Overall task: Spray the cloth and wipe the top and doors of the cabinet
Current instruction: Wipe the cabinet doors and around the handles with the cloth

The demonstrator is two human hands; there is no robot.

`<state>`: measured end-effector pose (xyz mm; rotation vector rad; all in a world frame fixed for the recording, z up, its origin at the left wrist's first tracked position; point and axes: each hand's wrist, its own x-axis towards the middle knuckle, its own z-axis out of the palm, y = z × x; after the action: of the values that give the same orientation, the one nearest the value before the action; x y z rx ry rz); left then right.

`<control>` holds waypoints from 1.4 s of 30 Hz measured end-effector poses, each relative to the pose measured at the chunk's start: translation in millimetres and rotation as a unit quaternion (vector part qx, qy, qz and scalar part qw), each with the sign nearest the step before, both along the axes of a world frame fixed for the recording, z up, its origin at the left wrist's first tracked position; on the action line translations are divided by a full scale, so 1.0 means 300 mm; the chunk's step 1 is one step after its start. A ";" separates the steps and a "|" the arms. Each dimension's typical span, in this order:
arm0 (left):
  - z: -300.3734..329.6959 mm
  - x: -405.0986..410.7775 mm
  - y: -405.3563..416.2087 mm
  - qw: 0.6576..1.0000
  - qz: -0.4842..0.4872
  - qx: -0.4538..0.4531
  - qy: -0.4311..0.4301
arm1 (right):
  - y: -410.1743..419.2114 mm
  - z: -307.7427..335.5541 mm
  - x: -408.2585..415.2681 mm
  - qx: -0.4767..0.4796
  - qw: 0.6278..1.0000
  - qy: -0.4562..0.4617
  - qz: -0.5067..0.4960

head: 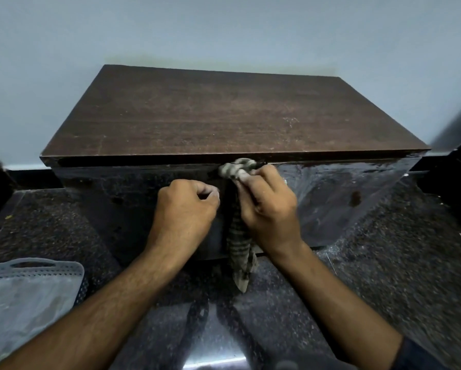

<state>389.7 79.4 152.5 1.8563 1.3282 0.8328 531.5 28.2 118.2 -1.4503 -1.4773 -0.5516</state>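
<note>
Nearby, grey basket (pixel 31 271) with pale, indistinct contents.

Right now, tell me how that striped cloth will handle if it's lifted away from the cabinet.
The striped cloth is probably floppy: its tail hangs limp below the right hand. Likely light, since a finger pinch bunches it against the cabinet. It would drape, not roll.

The left hand (pixel 186 206), fingers curled inward at centre frame, conceals whatever it may hold. The right hand (pixel 266 206) covers the middle of the cloth (pixel 238 252). The grey perforated basket (pixel 34 273) is cut off at the lower-left edge. Dark objects at the mid-left and mid-right edges are blurred beyond identification. Both forearms run off the bottom.
</note>
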 end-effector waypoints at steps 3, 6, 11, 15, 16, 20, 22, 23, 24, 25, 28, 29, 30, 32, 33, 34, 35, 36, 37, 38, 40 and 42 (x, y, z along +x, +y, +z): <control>-0.005 -0.001 -0.001 1.000 -0.007 -0.001 0.007 | -0.034 -0.020 0.033 0.042 0.994 0.080 -0.065; -0.011 0.007 -0.001 1.000 -0.017 0.009 0.020 | -0.008 -0.029 0.000 0.043 0.992 0.097 -0.069; -0.008 0.006 0.006 0.999 -0.016 0.023 0.033 | 0.032 -0.006 -0.060 -0.029 0.999 0.009 0.030; -0.008 0.002 0.006 0.999 -0.032 0.026 0.013 | -0.021 -0.027 0.022 -0.013 0.994 0.099 -0.045; -0.011 0.006 0.004 0.999 -0.042 0.029 0.014 | -0.037 -0.043 0.031 -0.016 0.991 0.121 -0.060; -0.026 0.022 -0.009 0.996 -0.086 0.039 0.006 | -0.060 -0.117 0.001 -0.077 0.980 0.170 -0.068; -0.032 0.026 -0.014 0.994 -0.099 0.039 0.007 | -0.056 -0.106 -0.006 -0.040 0.982 0.174 -0.067; -0.034 0.027 -0.014 0.994 -0.102 0.043 0.007 | -0.049 -0.091 -0.001 -0.012 0.982 0.175 -0.068; -0.036 0.028 -0.014 0.994 -0.102 0.047 0.007 | -0.040 -0.075 0.005 0.011 0.982 0.172 -0.072; -0.036 0.027 -0.012 0.994 -0.099 0.051 0.006 | -0.031 -0.062 0.009 0.023 0.983 0.167 -0.075; -0.036 0.024 -0.005 0.994 -0.093 0.054 0.009 | -0.025 -0.072 0.002 0.001 0.985 0.151 -0.081; -0.036 0.022 -0.002 0.994 -0.092 0.054 0.009 | -0.029 -0.089 -0.003 -0.015 0.984 0.153 -0.084; -0.038 0.021 -0.001 0.994 -0.093 0.053 0.009 | -0.034 -0.106 -0.007 -0.033 0.983 0.159 -0.088; -0.043 0.023 -0.003 0.994 -0.096 0.053 0.009 | -0.041 -0.123 -0.015 -0.050 0.979 0.173 -0.094; -0.045 0.024 -0.005 0.994 -0.098 0.053 0.010 | -0.038 -0.117 -0.015 -0.039 0.979 0.177 -0.097; -0.046 0.024 -0.007 0.993 -0.100 0.054 0.011 | -0.030 -0.105 -0.011 -0.017 0.979 0.177 -0.098; -0.048 0.024 -0.008 0.993 -0.102 0.055 0.014 | -0.021 -0.089 -0.007 0.008 0.980 0.174 -0.099; -0.048 0.024 -0.008 0.993 -0.104 0.057 0.016 | -0.013 -0.076 -0.002 0.028 0.980 0.167 -0.100; -0.048 0.024 -0.006 0.993 -0.105 0.058 0.018 | -0.008 -0.069 0.003 0.037 0.981 0.159 -0.100; -0.047 0.025 -0.005 0.992 -0.106 0.059 0.019 | -0.007 -0.073 0.003 0.033 0.983 0.153 -0.098; -0.040 0.024 0.001 0.993 -0.100 0.059 0.024 | -0.017 -0.109 -0.008 -0.008 0.984 0.156 -0.090; -0.034 0.018 0.003 0.994 -0.094 0.050 0.028 | -0.038 -0.144 -0.028 -0.060 0.979 0.175 -0.087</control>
<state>395.1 80.4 142.5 2.0610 1.1418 0.7650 523.1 16.8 75.0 -1.6846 -1.1281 -0.2943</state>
